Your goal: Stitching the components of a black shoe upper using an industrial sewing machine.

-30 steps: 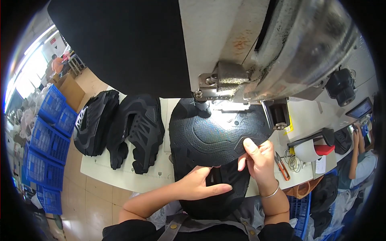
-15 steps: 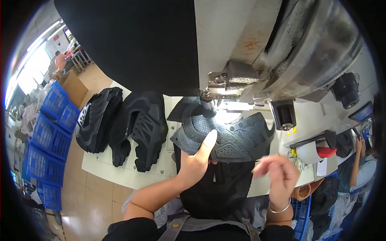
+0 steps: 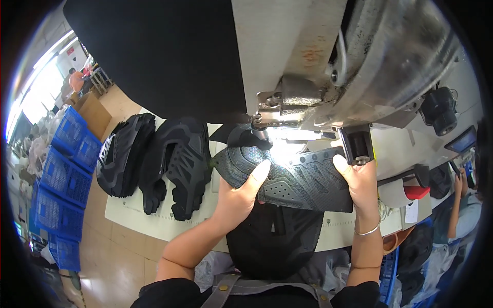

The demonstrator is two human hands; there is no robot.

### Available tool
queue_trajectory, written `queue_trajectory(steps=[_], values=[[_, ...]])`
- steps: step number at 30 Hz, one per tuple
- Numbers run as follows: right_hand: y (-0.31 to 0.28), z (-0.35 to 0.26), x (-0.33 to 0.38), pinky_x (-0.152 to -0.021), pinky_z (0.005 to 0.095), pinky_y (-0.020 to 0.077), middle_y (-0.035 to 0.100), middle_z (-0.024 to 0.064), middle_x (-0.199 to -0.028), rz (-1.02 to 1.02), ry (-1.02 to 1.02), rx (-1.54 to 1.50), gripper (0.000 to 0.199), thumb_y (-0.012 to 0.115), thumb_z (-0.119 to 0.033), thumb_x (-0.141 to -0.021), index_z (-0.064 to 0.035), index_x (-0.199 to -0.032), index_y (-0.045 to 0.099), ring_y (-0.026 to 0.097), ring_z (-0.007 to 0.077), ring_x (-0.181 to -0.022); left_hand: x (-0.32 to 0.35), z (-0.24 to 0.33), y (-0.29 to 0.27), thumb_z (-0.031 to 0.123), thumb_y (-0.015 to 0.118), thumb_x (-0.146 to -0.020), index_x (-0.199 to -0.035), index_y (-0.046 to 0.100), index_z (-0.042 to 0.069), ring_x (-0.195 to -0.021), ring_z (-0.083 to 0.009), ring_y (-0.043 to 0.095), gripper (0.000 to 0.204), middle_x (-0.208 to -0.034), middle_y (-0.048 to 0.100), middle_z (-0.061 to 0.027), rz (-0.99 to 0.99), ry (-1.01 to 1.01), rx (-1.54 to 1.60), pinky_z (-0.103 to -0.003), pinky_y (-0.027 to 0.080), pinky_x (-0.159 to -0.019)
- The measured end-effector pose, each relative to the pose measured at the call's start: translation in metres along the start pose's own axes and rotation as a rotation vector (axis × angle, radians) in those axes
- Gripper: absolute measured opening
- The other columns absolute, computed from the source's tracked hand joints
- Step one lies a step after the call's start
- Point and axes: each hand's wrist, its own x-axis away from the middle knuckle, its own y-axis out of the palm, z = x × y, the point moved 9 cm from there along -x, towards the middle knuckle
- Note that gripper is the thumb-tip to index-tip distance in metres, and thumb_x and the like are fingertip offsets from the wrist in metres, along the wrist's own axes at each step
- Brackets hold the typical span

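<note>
Half a second on, both hands had closed on the dark shoe upper (image 3: 292,179), left hand (image 3: 239,197) and right hand (image 3: 359,182) gripping its ends under the sewing machine's head (image 3: 318,102), seemingly ready for stitching.

Both hands are holding up a dark grey mesh shoe upper with perforated panels (image 3: 292,179) under the lit head of a grey metal sewing machine (image 3: 328,97). The left hand (image 3: 237,197) is gripping its left end, thumb pressing on top; the right hand (image 3: 359,185), wearing a thin silver bangle (image 3: 367,231), is clasping its right edge. Left of the left hand, two stacks of black shoe uppers (image 3: 154,164) are lying on the pale worktable (image 3: 138,215). Blue plastic crates (image 3: 64,174) are standing further left.
</note>
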Motion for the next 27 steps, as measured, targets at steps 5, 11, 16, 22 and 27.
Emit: queue_trajectory(steps=[5, 11, 16, 22, 27], values=[[0.002, -0.006, -0.005, -0.064, 0.0148, 0.0378, 0.056, -0.0018, -0.081, 0.004, -0.001, 0.022, 0.022, 0.052, -0.001, -0.082, 0.0015, -0.104, 0.052, 0.048, 0.0011, -0.07, 0.0, 0.003, 0.0, 0.007, 0.056, -0.083, -0.101, 0.054, 0.003, -0.073, -0.0076, 0.055, 0.018, -0.087, 0.058, -0.001, -0.008, 0.009, -0.024, -0.023, 0.046, -0.062], [0.004, -0.006, -0.004, -0.066, 0.015, 0.0378, 0.056, -0.0013, -0.084, 0.01, -0.03, 0.043, 0.022, 0.052, -0.001, -0.081, 0.0019, -0.104, 0.053, 0.047, 0.0009, -0.073, -0.005, 0.0, -0.005, 0.006, 0.055, -0.083, -0.104, 0.053, 0.002, -0.08, -0.0083, 0.056, 0.022, -0.091, 0.059, -0.0023, -0.014, -0.064, -0.048, -0.024, 0.045, -0.071], [0.004, -0.007, -0.006, -0.065, 0.015, 0.0384, 0.056, -0.0018, -0.08, -0.001, -0.021, 0.065, 0.021, 0.052, 0.0, -0.081, 0.0013, -0.103, 0.053, 0.048, 0.0005, -0.07, -0.008, 0.007, -0.002, 0.008, 0.057, -0.082, -0.103, 0.054, 0.003, -0.076, -0.0076, 0.056, 0.022, -0.089, 0.059, -0.0018, -0.018, -0.041, -0.074, -0.021, 0.046, -0.063], [0.006, -0.003, -0.003, -0.062, 0.0144, 0.039, 0.056, -0.0016, -0.078, 0.027, -0.022, 0.012, 0.02, 0.051, 0.001, -0.082, 0.0008, -0.103, 0.052, 0.049, 0.0, -0.068, -0.014, 0.007, -0.005, 0.012, 0.058, -0.081, -0.099, 0.055, 0.005, -0.061, -0.0061, 0.054, 0.02, -0.081, 0.059, -0.0008, -0.03, -0.046, -0.127, -0.02, 0.042, -0.043], [0.007, -0.001, -0.001, -0.063, 0.015, 0.0399, 0.056, -0.0013, -0.078, 0.026, -0.018, -0.02, 0.021, 0.051, 0.001, -0.082, 0.0006, -0.103, 0.052, 0.049, 0.0006, -0.069, -0.014, 0.003, -0.011, 0.017, 0.057, -0.082, -0.095, 0.055, 0.003, -0.054, -0.0075, 0.053, 0.019, -0.075, 0.059, -0.0029, 0.001, -0.129, -0.137, -0.021, 0.04, -0.041]])
